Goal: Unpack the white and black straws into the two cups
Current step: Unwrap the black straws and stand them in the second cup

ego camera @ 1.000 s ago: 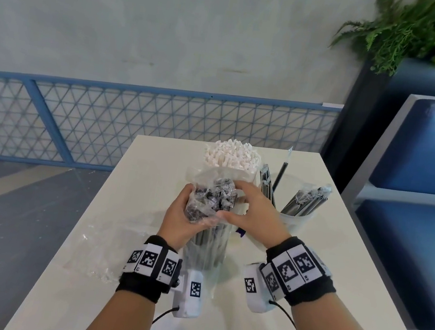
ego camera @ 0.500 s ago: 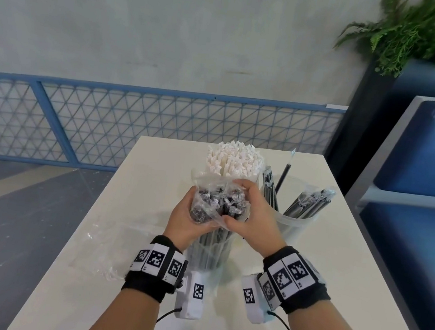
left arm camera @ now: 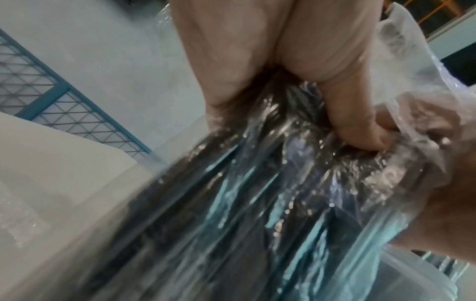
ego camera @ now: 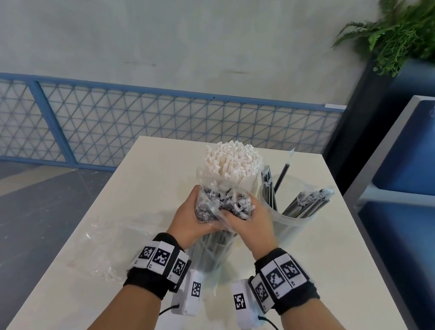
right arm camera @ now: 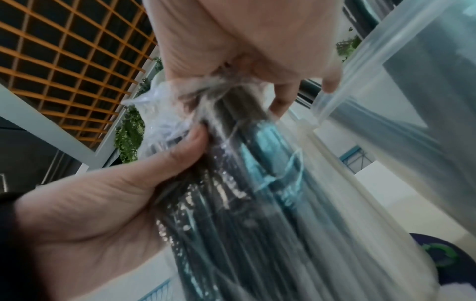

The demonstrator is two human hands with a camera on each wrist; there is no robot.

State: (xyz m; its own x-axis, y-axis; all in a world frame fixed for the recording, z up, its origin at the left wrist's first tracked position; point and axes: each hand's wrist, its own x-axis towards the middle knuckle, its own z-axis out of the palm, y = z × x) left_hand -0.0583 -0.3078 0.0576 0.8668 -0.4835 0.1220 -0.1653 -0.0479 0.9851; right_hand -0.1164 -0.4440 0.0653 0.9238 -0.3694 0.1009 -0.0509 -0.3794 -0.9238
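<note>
A clear plastic bag of black straws (ego camera: 218,209) stands upright on the white table (ego camera: 152,189), held between both hands. My left hand (ego camera: 190,216) grips its left side and my right hand (ego camera: 251,222) pinches the bag's plastic on the right. The wrapped black straws (left arm camera: 257,203) fill the left wrist view, with the thumb (left arm camera: 355,122) pressed into the film. In the right wrist view both hands clasp the bundle (right arm camera: 244,183). Behind it a cup packed with white straws (ego camera: 232,161) stands. To the right a clear cup (ego camera: 291,224) holds a few wrapped black straws (ego camera: 305,204).
An empty crumpled plastic bag (ego camera: 114,245) lies on the table to the left of my left wrist. A blue mesh railing (ego camera: 133,126) runs behind the table. A blue bench (ego camera: 419,219) and a planter (ego camera: 427,34) stand to the right.
Both hands have closed tighter on the top of the bag; the right hand moved from resting over the top to pinching the plastic at the right side.
</note>
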